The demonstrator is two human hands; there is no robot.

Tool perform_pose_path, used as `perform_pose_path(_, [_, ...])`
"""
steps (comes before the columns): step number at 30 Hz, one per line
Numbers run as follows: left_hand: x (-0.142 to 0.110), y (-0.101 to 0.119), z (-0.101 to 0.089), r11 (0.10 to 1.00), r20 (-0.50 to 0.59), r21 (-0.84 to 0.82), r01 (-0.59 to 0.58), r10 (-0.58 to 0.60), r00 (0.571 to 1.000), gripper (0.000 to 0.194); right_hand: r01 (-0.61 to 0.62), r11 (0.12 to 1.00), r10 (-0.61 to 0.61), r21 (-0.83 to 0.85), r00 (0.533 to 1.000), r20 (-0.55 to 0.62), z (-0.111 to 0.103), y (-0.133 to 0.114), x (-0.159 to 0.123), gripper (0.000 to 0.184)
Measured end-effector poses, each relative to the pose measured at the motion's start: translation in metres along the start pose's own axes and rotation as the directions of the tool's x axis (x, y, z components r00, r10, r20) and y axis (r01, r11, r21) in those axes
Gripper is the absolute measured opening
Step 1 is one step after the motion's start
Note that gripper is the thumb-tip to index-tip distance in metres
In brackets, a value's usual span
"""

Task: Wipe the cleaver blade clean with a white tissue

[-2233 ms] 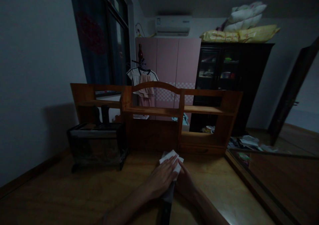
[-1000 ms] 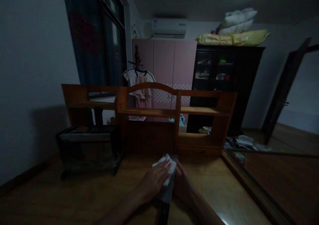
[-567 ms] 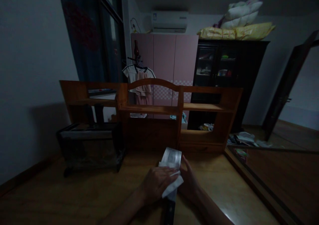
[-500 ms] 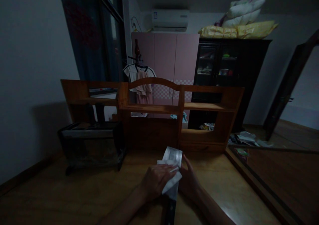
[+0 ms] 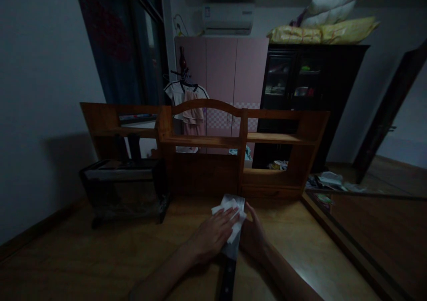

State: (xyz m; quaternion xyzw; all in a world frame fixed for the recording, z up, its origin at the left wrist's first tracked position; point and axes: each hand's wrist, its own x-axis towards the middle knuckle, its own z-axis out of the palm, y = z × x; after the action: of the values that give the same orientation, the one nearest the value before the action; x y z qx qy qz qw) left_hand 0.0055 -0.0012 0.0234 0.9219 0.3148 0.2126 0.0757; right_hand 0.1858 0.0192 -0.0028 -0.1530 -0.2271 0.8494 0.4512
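White tissue [image 5: 235,232] covers the middle of a broad metal blade [image 5: 231,250], low in the centre of the frame, with the black handle [image 5: 228,276] pointing to the bottom edge. The left hand [image 5: 213,235] lies over the tissue, fingers extended and close together, pressing it down. The right hand [image 5: 254,238] is at the blade's right edge, thumb raised; its other fingers are partly hidden, so I can't tell whether they pinch the metal.

I'd judge the wiping to be under way, not finished: the tissue is on the blade, whose far end and the part by the handle show uncovered. How much has been wiped, or whether the underside has been done, can't be told. A dark case [image 5: 123,198] stands on the desk [image 5: 90,261], left of centre.
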Motion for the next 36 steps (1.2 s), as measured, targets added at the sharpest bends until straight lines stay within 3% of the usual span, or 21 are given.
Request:
perform_pose_path(3, [0.001,0.005,-0.006,0.990,0.054,-0.104,-0.095,0.101,0.993,0.047,0.010,1.000,-0.010,-0.007,0.998,-0.067,-0.004,-0.001,0.001,0.046])
perform_pose_path(5, [0.002,0.006,-0.006,0.966,0.068,-0.240,-0.096,0.115,0.991,0.046,0.000,0.999,-0.007,-0.053,0.990,-0.138,-0.006,-0.001,0.001,0.044])
perform_pose_path(8, [0.000,0.003,0.000,0.857,0.021,-0.514,0.021,-0.011,1.000,0.058,-0.029,0.992,0.004,-0.122,0.979,-0.203,-0.004,-0.002,-0.001,0.048])
perform_pose_path(12, [-0.002,-0.004,0.006,0.650,-0.040,-0.753,0.108,-0.210,0.977,0.073,0.008,0.994,-0.013,-0.104,0.999,-0.046,0.005,-0.002,-0.004,0.052])
perform_pose_path(17, [-0.003,-0.021,0.009,0.590,-0.044,-0.788,0.175,-0.339,0.940,0.076,0.014,0.998,-0.014,-0.053,1.000,-0.010,0.010,-0.002,-0.004,0.047])
perform_pose_path(22, [-0.005,-0.026,0.010,0.655,-0.132,-0.716,0.240,-0.465,0.875,0.077,0.015,0.999,-0.014,-0.043,1.000,0.010,0.013,-0.001,-0.003,0.045])
perform_pose_path(24, [-0.005,-0.022,0.007,0.733,-0.157,-0.645,0.215,-0.402,0.902,0.071,0.020,0.999,-0.019,-0.025,0.999,0.028,0.012,0.000,-0.003,0.044])
perform_pose_path(27, [-0.003,-0.013,0.004,0.899,-0.125,-0.432,0.070,-0.136,0.983,0.055,0.025,1.000,-0.025,-0.004,1.000,0.018,0.006,0.000,-0.001,0.039])
perform_pose_path(29, [-0.002,-0.006,0.003,0.962,-0.058,-0.271,-0.037,0.022,0.998,0.048,0.022,1.000,-0.022,-0.007,1.000,-0.009,0.000,-0.001,0.001,0.038])
perform_pose_path(32, [-0.001,0.004,0.004,0.975,-0.008,-0.182,-0.131,0.132,0.991,0.047,-0.014,0.998,0.008,-0.065,0.996,-0.093,-0.009,-0.002,0.003,0.043])
perform_pose_path(36, [-0.005,0.012,0.008,0.929,-0.066,-0.337,-0.153,0.139,0.988,0.054,0.002,0.994,-0.024,-0.111,0.981,-0.192,-0.011,-0.001,0.002,0.046])
